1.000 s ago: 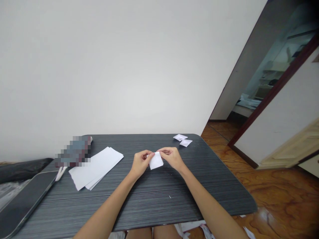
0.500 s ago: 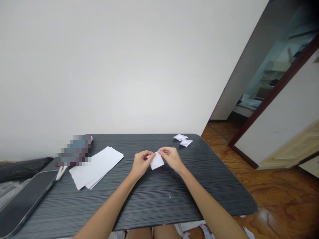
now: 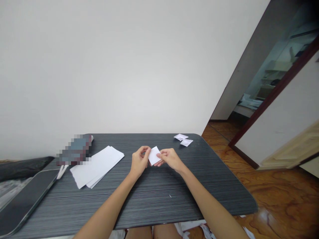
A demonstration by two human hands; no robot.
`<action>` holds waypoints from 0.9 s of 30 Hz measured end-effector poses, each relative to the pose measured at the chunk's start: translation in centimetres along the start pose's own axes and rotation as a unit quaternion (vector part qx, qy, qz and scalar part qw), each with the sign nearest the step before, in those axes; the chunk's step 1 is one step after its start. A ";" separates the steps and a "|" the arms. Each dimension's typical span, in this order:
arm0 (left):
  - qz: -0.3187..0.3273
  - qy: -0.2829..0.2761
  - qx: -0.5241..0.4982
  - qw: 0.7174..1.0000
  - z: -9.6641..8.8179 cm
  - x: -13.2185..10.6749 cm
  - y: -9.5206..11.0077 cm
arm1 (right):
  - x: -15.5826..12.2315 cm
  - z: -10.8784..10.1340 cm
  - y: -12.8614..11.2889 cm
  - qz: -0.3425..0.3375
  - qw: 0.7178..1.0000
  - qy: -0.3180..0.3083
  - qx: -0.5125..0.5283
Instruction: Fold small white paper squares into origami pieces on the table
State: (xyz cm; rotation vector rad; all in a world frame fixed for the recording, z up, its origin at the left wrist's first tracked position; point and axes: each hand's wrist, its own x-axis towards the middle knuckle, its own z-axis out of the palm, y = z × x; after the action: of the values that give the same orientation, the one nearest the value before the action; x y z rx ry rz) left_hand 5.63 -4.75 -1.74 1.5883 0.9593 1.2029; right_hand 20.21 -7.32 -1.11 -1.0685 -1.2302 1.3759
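Note:
Between my hands is a small white folded paper [image 3: 154, 156], lifted just over the dark table and turned corner-up. My left hand [image 3: 140, 160] pinches its left side, thumb in front. From the right, my right hand [image 3: 169, 158] grips the paper with the thumb on its face and fingers behind. Two small folded paper pieces [image 3: 181, 137] lie near the far right corner of the table. A few flat white paper sheets [image 3: 99, 166] are stacked loosely at the left.
The dark wood-grain table [image 3: 149, 205] meets a white wall [image 3: 139, 66]. A blurred-out item [image 3: 76, 150] with a white strap and a flat dark panel [image 3: 30, 199] sit at the left. Paper scraps [image 3: 191, 226] show below the front edge, and a doorway stands at right.
The folded paper has turned and risen slightly between my hands. My right hand has shifted from its top edge to its right side, with fingers now behind it.

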 end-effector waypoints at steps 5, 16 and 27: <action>-0.086 -0.160 -0.082 0.980 0.3 0.1 -0.3 | 0.3 0.1 0.3 -0.028 0.998 0.062 0.011; -0.052 -0.081 -0.088 0.991 -1.0 1.3 -1.1 | -0.6 1.0 0.2 -0.034 0.998 -0.029 0.044; 0.219 -0.253 0.289 0.897 -2.2 0.9 -1.2 | -0.5 0.4 1.3 0.141 0.974 -0.052 -0.168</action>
State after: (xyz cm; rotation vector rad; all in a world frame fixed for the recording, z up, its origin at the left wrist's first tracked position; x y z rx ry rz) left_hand 3.59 -3.07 -2.38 2.5414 0.6509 0.7237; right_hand 19.79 -7.90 -2.36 -1.4680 -1.4663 1.4836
